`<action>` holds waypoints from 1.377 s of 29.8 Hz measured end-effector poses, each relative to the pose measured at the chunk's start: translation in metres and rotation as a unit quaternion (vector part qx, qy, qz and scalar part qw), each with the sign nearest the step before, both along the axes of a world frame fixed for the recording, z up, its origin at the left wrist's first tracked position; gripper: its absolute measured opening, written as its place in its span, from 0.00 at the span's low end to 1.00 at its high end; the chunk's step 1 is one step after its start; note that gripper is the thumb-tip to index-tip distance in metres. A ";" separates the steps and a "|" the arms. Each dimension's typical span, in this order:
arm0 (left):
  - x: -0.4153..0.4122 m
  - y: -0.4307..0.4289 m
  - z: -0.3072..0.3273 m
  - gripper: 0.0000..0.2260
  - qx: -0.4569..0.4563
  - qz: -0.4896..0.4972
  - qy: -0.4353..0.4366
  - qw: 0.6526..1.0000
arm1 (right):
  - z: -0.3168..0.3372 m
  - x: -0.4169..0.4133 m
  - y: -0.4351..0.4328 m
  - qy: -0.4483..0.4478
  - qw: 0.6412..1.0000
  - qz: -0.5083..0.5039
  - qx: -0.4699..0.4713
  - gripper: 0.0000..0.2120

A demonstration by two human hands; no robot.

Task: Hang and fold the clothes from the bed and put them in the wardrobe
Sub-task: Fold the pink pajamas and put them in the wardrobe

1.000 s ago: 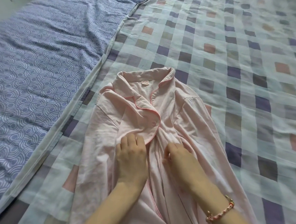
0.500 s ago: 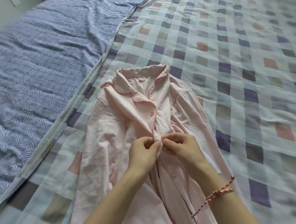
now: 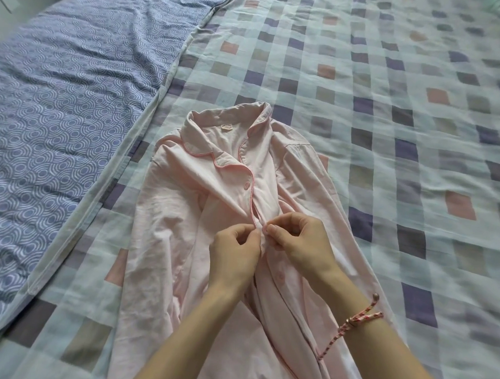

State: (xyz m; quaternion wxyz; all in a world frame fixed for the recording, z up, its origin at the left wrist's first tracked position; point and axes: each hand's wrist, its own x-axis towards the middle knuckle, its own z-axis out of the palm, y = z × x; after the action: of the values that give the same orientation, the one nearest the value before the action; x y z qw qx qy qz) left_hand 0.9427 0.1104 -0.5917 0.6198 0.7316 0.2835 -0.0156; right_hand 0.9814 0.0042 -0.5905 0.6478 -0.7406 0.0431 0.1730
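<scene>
Status: early stage. One garment is in view, a pink pyjama shirt (image 3: 167,243), lying front-up and roughly flat on the bed (image 3: 390,133). Its collar (image 3: 226,117) is at the far end from the wearer, and its hem runs out of frame at the near end. The left grip (image 3: 233,255) and right grip (image 3: 301,241) meet at the shirt's front opening, partway down from the collar. Each is clenched on the fabric edge, thumb and forefinger pinching the piped placket from its own side, fingertips nearly touching. Judgement: a button is being fastened there, but it is hidden between the fingertips, so I cannot confirm whether it is through. The upper button (image 3: 246,185), between the collar and the grips, sits on the piped edge and appears fastened. The lower button (image 3: 280,276), on the hem side of the grips, lies on an exposed flap and is apparently undone. The sleeves lie along both sides of the shirt body, unfolded. Left to do, by judgement: finish buttoning, fold or hang this shirt, and carry it to the wardrobe. Containers: none visible. No wardrobe, hanger, basket or drawer is in frame, so nothing can be logged as stored. A blue patterned quilt (image 3: 59,107) lies to the left of the shirt. There is a braided bracelet (image 3: 358,318) on the right wrist.
</scene>
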 end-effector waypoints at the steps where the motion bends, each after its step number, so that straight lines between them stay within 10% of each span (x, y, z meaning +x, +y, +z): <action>1: 0.000 -0.001 0.000 0.11 -0.030 0.010 0.001 0.999 | -0.001 0.000 -0.001 0.000 1.000 -0.001 -0.002 0.04; 12: 0.000 0.000 -0.005 0.02 -0.296 0.059 0.028 0.953 | -0.003 -0.001 -0.006 0.009 0.999 0.004 -0.033 0.06; 31: -0.004 -0.015 -0.015 0.11 -0.251 0.080 -0.076 0.962 | -0.008 -0.009 -0.004 0.135 0.972 -0.069 0.181 0.01; 41: 0.005 -0.008 -0.017 0.07 -0.183 0.070 -0.063 0.979 | -0.012 -0.005 0.002 -0.021 0.998 -0.040 -0.031 0.04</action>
State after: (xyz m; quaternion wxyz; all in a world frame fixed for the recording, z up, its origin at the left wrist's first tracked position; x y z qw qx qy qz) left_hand 0.9477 0.1026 -0.6092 0.7594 0.5837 0.2863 0.0225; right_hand 0.9763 0.0063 -0.6027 0.6318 -0.7615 0.0643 0.1296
